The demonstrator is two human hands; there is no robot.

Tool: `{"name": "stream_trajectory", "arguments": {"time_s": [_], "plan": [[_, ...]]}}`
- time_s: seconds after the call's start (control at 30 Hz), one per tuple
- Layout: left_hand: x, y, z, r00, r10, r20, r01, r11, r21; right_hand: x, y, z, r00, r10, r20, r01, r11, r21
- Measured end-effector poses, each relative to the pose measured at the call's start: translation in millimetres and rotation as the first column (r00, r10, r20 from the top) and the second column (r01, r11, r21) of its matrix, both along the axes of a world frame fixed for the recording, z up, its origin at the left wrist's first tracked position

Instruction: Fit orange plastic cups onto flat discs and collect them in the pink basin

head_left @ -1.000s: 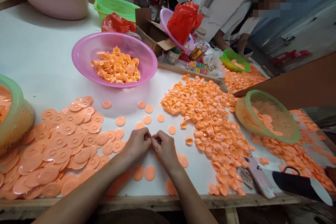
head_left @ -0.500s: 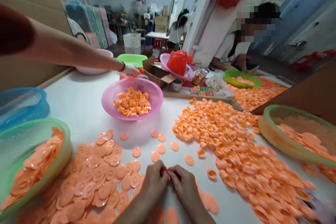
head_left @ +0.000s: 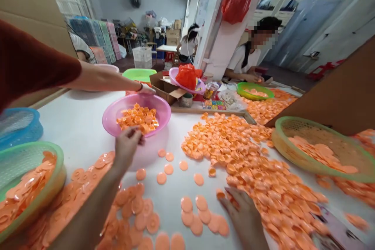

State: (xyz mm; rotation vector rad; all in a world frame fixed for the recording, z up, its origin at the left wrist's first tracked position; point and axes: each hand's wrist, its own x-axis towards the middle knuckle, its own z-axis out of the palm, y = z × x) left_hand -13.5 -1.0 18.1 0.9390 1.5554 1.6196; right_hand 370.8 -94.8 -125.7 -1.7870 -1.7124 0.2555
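Note:
My left hand point(head_left: 128, 148) is at the near rim of the pink basin point(head_left: 107, 119), fingers curled together; what they hold, if anything, is hidden. Inside the basin lies a heap of orange plastic pieces point(head_left: 137, 117). My right hand point(head_left: 244, 213) is low on the right, its thumb and fingers closed around a small orange plastic cup point(head_left: 220, 194) at the edge of a large pile of such cups point(head_left: 234, 152). Flat orange discs point(head_left: 196, 224) lie between my arms, with more discs point(head_left: 140, 211) heaped beside my left forearm.
Disc-filled baskets stand at left, a green one point(head_left: 60, 164), and at right, a yellow-green one point(head_left: 277, 136). A blue basket point(head_left: 36, 125) is behind the left one. Another person's arm point(head_left: 108, 80) reaches in from the left behind the pink basin. A co-worker point(head_left: 243, 58) sits across the table.
My hands were together over the discs in the middle. The left has moved forward to the pink basin, the right out to the cup pile. The view has shifted somewhat.

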Motion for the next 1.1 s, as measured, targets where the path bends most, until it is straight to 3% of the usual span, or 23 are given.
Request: {"name": "stream_trajectory", "arguments": {"time_s": [0.07,0.13,0.2,0.27,0.33,0.4,0.47,0.63,0.77,0.87,0.97,1.1], "plan": [[-12,16,11.7,0.998,0.055,-0.006,-0.055,0.998,0.023,-4,-5,7,0.999,0.044,-0.013,-0.044,0.998,-0.033],[-14,12,7.9,0.992,0.046,-0.122,-0.043,0.999,0.030,-5,-7,13,0.998,0.061,-0.011,-0.062,0.997,-0.048],[-8,-13,-7.5,0.932,-0.136,-0.335,0.124,0.991,-0.057,-3,-7,16,1.000,0.028,0.007,-0.028,0.999,-0.037],[0,-52,-30.8,0.725,-0.446,-0.525,0.395,0.894,-0.214,2,-8,18,1.000,-0.017,0.005,0.017,0.999,-0.038],[7,-92,-58.0,0.419,-0.652,-0.632,0.583,0.727,-0.363,6,-10,23,0.999,-0.035,-0.026,0.033,0.995,-0.092],[11,-122,-83.1,0.198,-0.695,-0.691,0.618,0.636,-0.463,10,-10,29,0.997,-0.031,-0.066,0.019,0.983,-0.182],[15,-136,-101.0,0.118,-0.675,-0.728,0.587,0.639,-0.497,13,-9,33,0.996,-0.023,-0.082,0.002,0.969,-0.248],[40,-123,-108.8,0.168,-0.614,-0.771,0.586,0.691,-0.423,6,-4,35,0.995,-0.079,-0.067,0.063,0.976,-0.207],[55,-111,-103.8,0.221,-0.618,-0.754,0.596,0.698,-0.397,-34,-6,44,0.975,-0.114,-0.192,0.093,0.989,-0.112],[53,-113,-107.2,0.277,-0.583,-0.764,0.553,0.747,-0.370,-83,-11,54,0.924,-0.001,-0.382,-0.092,0.970,-0.225],[49,-118,-114.7,0.312,-0.553,-0.773,0.540,0.773,-0.334,-128,-13,55,0.882,0.110,-0.459,-0.289,0.894,-0.342],[49,-120,-124.2,0.360,-0.505,-0.784,0.523,0.805,-0.279,-160,-12,46,0.906,0.131,-0.403,-0.307,0.858,-0.412]]}}
